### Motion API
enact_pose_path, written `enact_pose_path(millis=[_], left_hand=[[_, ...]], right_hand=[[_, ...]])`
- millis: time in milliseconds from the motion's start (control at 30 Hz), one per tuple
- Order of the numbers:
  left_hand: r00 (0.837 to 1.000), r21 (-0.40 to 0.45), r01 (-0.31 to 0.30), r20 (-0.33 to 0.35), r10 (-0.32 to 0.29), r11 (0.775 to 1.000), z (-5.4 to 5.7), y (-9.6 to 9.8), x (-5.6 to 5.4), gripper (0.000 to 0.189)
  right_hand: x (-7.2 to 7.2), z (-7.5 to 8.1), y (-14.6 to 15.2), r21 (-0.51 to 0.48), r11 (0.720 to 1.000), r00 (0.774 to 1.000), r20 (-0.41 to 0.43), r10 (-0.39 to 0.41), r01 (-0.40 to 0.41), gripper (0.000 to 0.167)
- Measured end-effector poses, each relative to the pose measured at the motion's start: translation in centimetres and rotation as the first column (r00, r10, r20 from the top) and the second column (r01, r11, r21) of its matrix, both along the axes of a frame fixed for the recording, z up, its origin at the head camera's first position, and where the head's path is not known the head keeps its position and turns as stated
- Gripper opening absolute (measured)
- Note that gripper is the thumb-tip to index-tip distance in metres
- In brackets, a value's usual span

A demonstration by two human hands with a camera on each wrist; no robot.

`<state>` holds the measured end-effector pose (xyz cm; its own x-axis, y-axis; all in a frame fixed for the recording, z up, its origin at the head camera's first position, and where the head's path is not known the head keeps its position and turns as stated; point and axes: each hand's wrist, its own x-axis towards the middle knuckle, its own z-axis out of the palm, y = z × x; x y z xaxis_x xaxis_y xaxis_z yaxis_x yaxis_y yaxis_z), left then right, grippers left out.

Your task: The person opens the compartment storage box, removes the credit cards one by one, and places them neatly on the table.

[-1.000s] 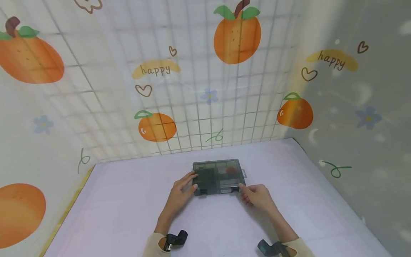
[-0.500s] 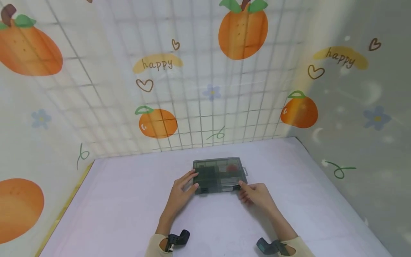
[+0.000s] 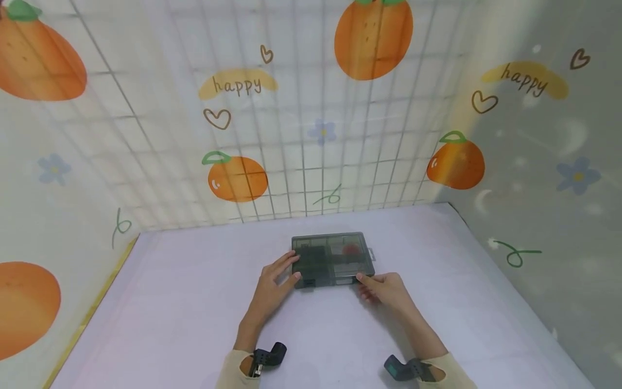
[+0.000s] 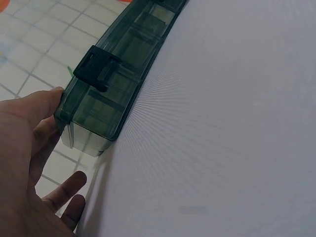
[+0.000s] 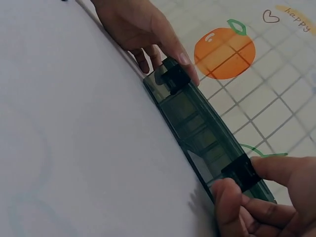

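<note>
A dark translucent green compartment box lies flat on the table, its lid down. My left hand holds its left end, thumb near the front corner and fingers along the side. Close to that thumb is one black latch. At the front right, my right hand has its thumb on the other black latch, with the remaining fingers curled below and in front of it. Through the lid a reddish thing shows dimly in the back right part; its kind cannot be made out.
The white tabletop spreads around the box. Behind it hangs a curtain printed with oranges and grid lines, which also closes off both sides. A yellow strip runs along the left table edge. Each wrist wears a small black camera.
My right thumb has shifted slightly left along the box's front edge at the latch. The left hand keeps its hold. The whole view has tilted down a little.
</note>
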<state>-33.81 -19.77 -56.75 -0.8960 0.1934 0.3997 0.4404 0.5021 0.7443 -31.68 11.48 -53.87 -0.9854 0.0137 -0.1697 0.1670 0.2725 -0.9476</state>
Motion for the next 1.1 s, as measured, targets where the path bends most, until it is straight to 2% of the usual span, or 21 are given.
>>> enact_pose_path(millis=[167,367,500,600,800,1000,1100], left_hand=[[1.0,0.013,-0.004,-0.013,0.004,1.0,0.35,-0.08,0.18,0.05],[1.0,0.035,0.013,0.008,-0.014,0.999,0.56,0.39,0.21,0.052],[1.0,0.003,0.002,0.026,-0.002,1.0,0.61,0.37,0.28,0.053],[0.999,-0.014,-0.023,0.037,0.023,1.0,0.75,0.16,0.41,0.052],[0.998,-0.009,-0.028,0.064,0.028,1.0,0.77,-0.17,0.34,0.054],[0.998,-0.02,-0.024,0.062,0.025,1.0,0.69,0.12,0.34,0.054],[0.997,-0.02,-0.026,0.069,0.027,0.999,0.83,0.24,0.46,0.054]], right_hand=[[-0.22,-0.05,-0.04,-0.11,0.994,0.999,0.049,-0.005,0.01,0.043],[-0.43,0.04,0.28,-0.198,0.979,0.993,0.116,-0.03,0.053,0.038],[-0.35,0.26,0.3,-0.17,0.983,0.991,0.121,-0.047,0.067,0.035],[-0.24,0.43,0.06,-0.144,0.989,0.993,0.112,-0.024,0.04,0.034],[-0.51,0.18,-0.29,-0.164,0.986,0.991,0.129,0.015,0.006,0.044],[-0.37,-0.09,-0.02,-0.105,0.994,0.996,0.075,0.041,-0.033,0.02],[-0.15,-0.17,0.15,0.006,0.999,0.998,0.034,0.054,-0.054,0.017]])
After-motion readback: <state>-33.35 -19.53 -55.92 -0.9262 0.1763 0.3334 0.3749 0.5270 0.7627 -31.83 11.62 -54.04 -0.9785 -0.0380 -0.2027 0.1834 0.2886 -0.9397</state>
